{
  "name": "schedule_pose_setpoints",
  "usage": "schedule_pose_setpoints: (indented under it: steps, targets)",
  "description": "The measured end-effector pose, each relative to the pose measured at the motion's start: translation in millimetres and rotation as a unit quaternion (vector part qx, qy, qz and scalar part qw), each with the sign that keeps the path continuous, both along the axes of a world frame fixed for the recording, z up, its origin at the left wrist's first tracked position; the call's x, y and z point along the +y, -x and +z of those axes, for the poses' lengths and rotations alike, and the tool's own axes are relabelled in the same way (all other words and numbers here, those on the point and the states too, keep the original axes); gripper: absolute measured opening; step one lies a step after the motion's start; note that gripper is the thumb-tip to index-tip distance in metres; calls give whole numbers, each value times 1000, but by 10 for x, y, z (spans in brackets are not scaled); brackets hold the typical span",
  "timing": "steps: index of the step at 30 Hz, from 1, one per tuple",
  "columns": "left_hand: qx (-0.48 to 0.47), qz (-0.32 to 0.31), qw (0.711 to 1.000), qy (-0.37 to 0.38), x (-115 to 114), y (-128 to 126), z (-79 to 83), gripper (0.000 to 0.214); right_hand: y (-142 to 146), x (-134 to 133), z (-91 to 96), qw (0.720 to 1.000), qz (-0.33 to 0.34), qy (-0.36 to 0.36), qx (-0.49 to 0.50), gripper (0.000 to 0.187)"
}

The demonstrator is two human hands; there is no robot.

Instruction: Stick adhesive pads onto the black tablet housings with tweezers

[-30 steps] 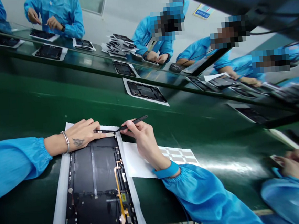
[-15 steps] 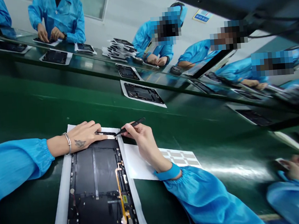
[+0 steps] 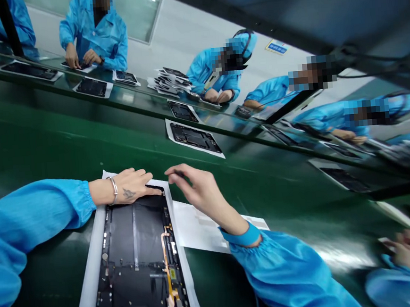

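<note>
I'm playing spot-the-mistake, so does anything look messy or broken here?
The pile at the back looks messy: its edges jut out at different angles, while the smaller stack left of it in the picture looks neater. I see no spill, and no clear damage on the open device under the left hand.

Open black tablet (image 3: 128, 287), orange cable (image 3: 169, 285) inside, flat on white sheet (image 3: 89, 295); dark tool (image 3: 179, 173), mostly hidden, in right hand (image 3: 200, 188).

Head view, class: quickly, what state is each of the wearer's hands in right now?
Left hand: open, laid across the far end of the black device.
Right hand: closed on a dark tool, mostly hidden.
</note>
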State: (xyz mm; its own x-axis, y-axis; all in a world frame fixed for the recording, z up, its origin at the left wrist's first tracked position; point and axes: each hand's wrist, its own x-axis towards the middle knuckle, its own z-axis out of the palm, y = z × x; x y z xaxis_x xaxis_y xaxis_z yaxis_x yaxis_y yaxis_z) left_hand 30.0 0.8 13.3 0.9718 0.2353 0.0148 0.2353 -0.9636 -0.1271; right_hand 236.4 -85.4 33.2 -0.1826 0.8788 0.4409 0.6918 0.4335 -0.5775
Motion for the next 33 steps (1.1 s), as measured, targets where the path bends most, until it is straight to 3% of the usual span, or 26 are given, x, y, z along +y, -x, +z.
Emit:
schedule_pose_setpoints:
  steps: [3,6,12,17,22,33]
  targets:
    - [-68,3,993,99,113,134,-76,44,61,122,-31,987,91,34,-129,16]
    - [-129,2,972,198,218,237,-149,46,129,225,-79,961,131,66,-233,13]
    - [-155,25,957,245,246,214,-208,42,220,289,-70,926,145,65,-342,12]
    - [-209,35,917,339,284,204,-310,76,240,321,-63,913,156,75,-370,18]
    - [-220,17,913,344,323,215,-406,78,232,344,-53,903,176,78,-385,21]
    - [-198,34,925,322,275,192,-350,72,326,367,27,875,188,77,-440,22]
